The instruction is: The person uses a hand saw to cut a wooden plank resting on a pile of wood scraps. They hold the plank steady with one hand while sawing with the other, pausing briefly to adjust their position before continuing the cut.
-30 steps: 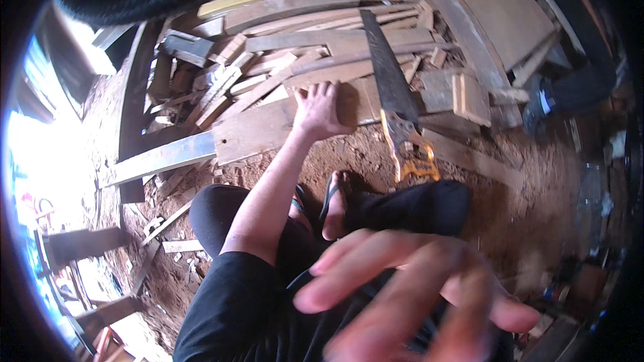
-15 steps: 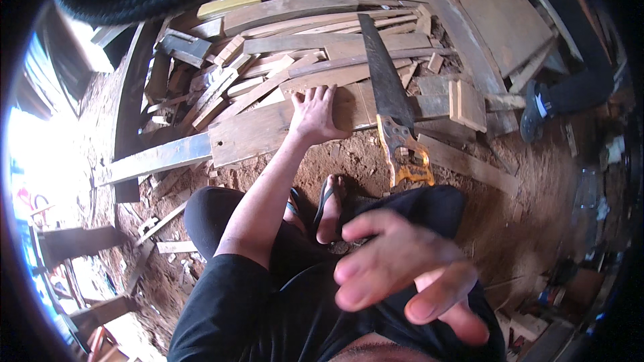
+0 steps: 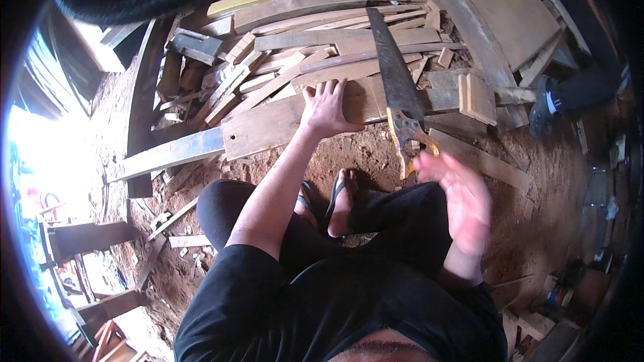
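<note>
My left hand (image 3: 325,108) lies with spread fingers on a flat wooden board (image 3: 261,125), pressing on its top near the right end. A handsaw (image 3: 397,70) with a dark blade and a worn yellow handle rests across the board's right end, blade pointing away from me. My right hand (image 3: 463,194) is at the near end of the saw handle, its fingers stretched out and overlapping the grip in view. Motion blurs this hand, and I cannot tell whether its fingertips touch the handle. Nothing shows in its grasp.
A long plank (image 3: 168,155) runs under the board. Beyond lie several loose offcuts (image 3: 268,80) and a yellow wood piece (image 3: 239,3). A short block (image 3: 476,99) sits right of the saw. A co-worker's shoe (image 3: 542,108) is at the right. My sandalled foot (image 3: 341,208) rests on sawdust-covered ground.
My right hand has moved away from me, up to the saw handle. My left hand stays on the board. The whole view has shifted slightly, so things appear further right.
</note>
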Demonstrator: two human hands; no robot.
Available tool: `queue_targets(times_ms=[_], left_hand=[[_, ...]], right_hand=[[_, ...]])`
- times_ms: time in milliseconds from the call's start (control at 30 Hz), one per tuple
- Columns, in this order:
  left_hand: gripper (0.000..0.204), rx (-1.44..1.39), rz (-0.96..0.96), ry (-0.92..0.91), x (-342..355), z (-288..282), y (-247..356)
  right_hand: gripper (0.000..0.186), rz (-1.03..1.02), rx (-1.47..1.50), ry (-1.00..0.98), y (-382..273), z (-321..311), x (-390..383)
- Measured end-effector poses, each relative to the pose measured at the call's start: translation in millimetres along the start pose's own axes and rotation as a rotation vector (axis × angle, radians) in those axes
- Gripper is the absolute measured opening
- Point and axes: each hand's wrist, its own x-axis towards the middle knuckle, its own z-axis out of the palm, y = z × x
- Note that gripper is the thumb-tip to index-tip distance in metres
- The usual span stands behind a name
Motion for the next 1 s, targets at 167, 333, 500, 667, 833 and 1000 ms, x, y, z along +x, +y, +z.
queue_targets(times_ms=[167, 333, 500, 667, 833, 1000], left_hand=[[0.110, -0.119, 0.033, 0.162, -1, 9, -7], [0.071, -0.087, 0.112, 0.311, -19, -28, 0], [0.069, -0.071, 0.185, 0.251, -92, -112, 2], [0.064, 0.086, -0.275, 0.213, -218, -146, -23], [0.053, 0.041, -0.463, 0.278, -281, -129, -21], [0.041, 0.041, -0.252, 0.033, -284, -175, 21]], right_hand=[[0.065, 0.400, -1.246, 0.024, 40, -50, -37], [0.081, 1.087, -1.159, 0.170, 90, -114, -101], [0.106, 1.231, -1.197, 0.144, 119, -112, -174], [0.110, 1.122, -1.159, 0.091, 122, -92, -186], [0.098, 1.232, -1.191, 0.186, 138, -97, -160], [0.097, 1.340, -1.052, 0.359, 152, -118, -137]])
